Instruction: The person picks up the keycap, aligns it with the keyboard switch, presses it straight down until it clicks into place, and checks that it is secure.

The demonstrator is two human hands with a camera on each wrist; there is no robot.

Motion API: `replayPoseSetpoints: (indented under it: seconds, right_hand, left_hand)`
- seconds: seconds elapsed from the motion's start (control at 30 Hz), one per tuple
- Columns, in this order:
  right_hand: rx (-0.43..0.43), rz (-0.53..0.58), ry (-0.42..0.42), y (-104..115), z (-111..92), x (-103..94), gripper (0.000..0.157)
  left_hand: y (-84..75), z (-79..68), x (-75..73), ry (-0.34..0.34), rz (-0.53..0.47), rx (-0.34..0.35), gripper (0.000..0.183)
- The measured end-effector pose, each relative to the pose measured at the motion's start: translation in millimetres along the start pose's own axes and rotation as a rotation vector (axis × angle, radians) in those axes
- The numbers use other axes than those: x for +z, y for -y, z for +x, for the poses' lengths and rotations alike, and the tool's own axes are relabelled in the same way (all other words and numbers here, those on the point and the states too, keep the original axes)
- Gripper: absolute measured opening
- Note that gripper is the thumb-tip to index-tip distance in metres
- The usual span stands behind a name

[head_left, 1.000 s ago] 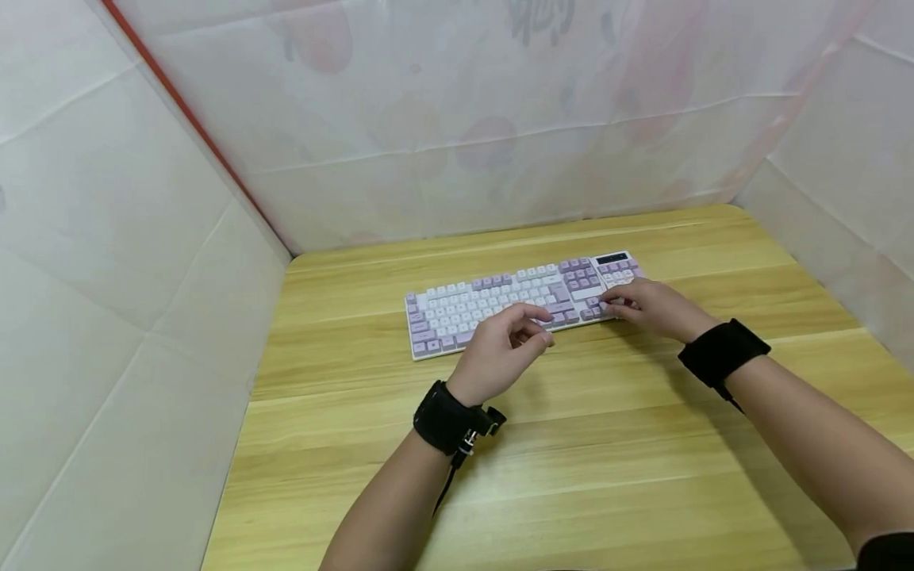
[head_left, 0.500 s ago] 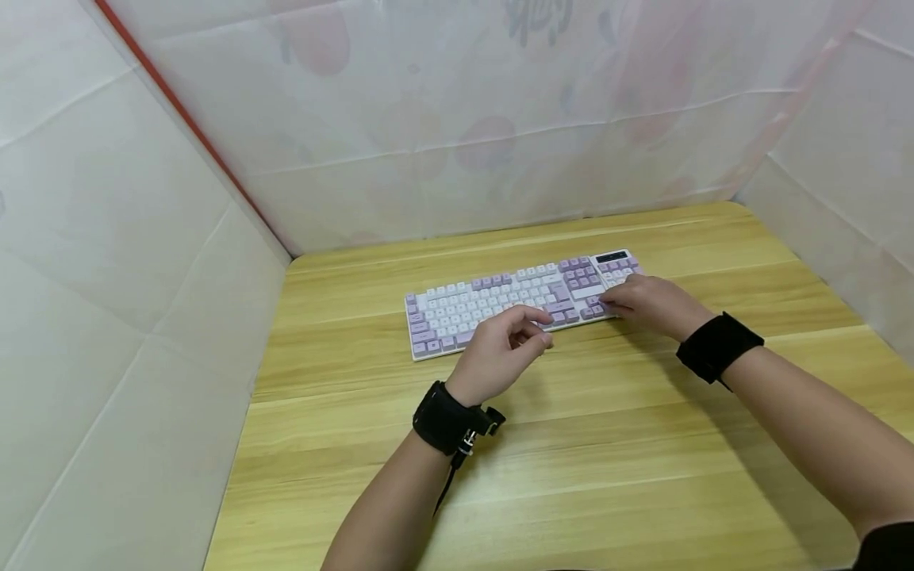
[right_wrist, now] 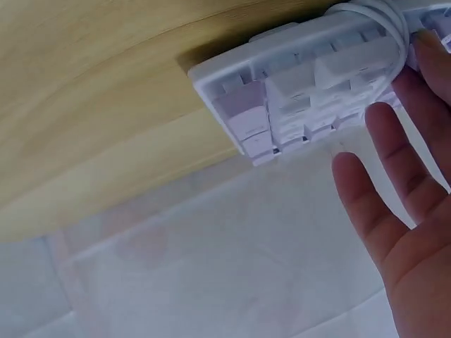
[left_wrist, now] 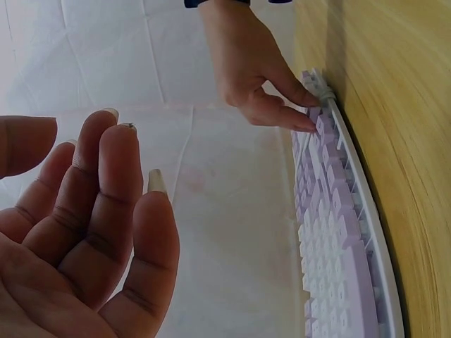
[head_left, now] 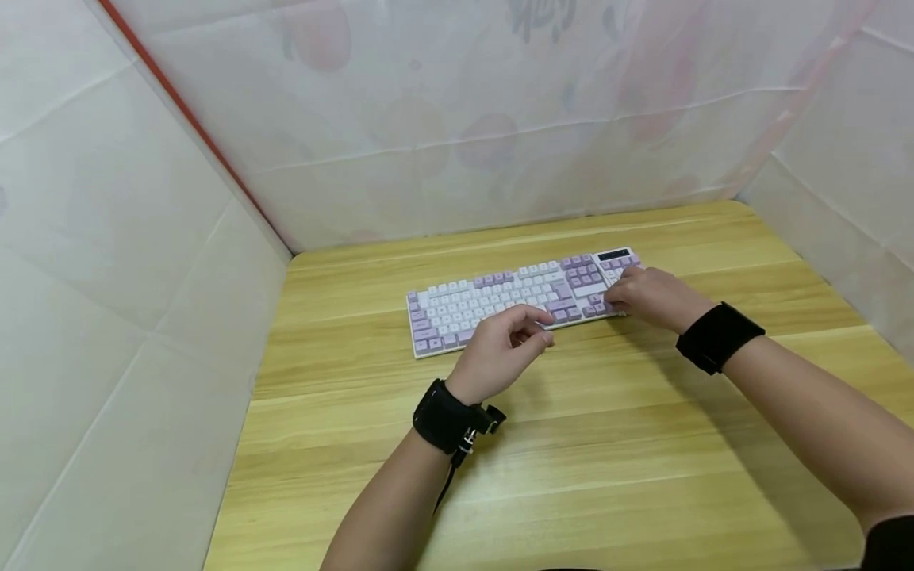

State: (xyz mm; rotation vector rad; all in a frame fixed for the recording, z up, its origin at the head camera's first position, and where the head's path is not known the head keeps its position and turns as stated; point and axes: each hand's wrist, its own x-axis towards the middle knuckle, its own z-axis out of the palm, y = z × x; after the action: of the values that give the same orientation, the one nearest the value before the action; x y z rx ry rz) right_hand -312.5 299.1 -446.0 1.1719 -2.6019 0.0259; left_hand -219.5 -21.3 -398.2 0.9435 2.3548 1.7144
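Observation:
A white and purple keyboard (head_left: 493, 305) lies on the wooden table, its keys facing up. A white cable (right_wrist: 402, 35) is looped round it near the number pad. Over the keyboard's right part, my right hand (head_left: 657, 297) has its thumb and forefinger pinched together at the cable, right on the keys; its other fingers are spread loosely in the right wrist view. My left hand (head_left: 496, 353) hovers in front of the keyboard's middle, fingers loosely bent with nothing between them. In the left wrist view, its palm and fingers (left_wrist: 116, 183) stand apart from the keyboard.
The table (head_left: 571, 476) stretches in front of the keyboard. Pale printed sheeting (head_left: 428, 119) stands behind it and along both sides. A black band (head_left: 446, 416) with a small camera and lead sits on the left wrist; another black band (head_left: 721, 337) is on the right.
My right thumb and forefinger have closed together, and the hand has moved slightly away from me. The keyboard has shifted slightly to the right and back. My left hand stays in place.

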Motion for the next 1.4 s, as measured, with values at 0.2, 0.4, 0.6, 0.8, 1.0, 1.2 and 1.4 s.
replayPoseSetpoints:
  seconds: [0.2,0.4,0.6,0.8,1.0,1.2,1.4]
  right_hand:
    - [-0.044,0.020,-0.010,-5.6,3.7,1.0,0.015]
    - [0.018,0.169,0.134,-12.9,8.5,1.4,0.014]
    - [0.143,0.280,0.161,-23.3,0.8,2.5,0.012]
    - [0.132,0.285,0.093,-27.9,-2.8,7.2,0.014]
    - [0.111,0.249,0.050,-25.4,0.2,6.0,0.014]
    - [0.126,0.274,0.047,-23.6,5.0,1.4,0.012]
    - [0.279,0.413,0.124,-28.5,-4.8,6.1,0.013]
  left_hand:
    - [-0.3,0.9,-0.9,0.007,0.014,-0.008,0.015]
    - [0.1,0.1,-1.7,0.017,0.024,-0.019,0.014]
    - [-0.5,1.1,-2.9,0.022,0.032,-0.007,0.014]
    - [-0.1,2.1,-4.8,0.032,0.044,-0.014,0.015]
    - [-0.8,1.8,-6.7,0.035,0.032,-0.029,0.014]
    - [-2.5,1.9,-8.0,0.032,0.035,-0.030,0.013]
    - [-2.4,2.7,-7.4,0.045,0.028,-0.052,0.014]
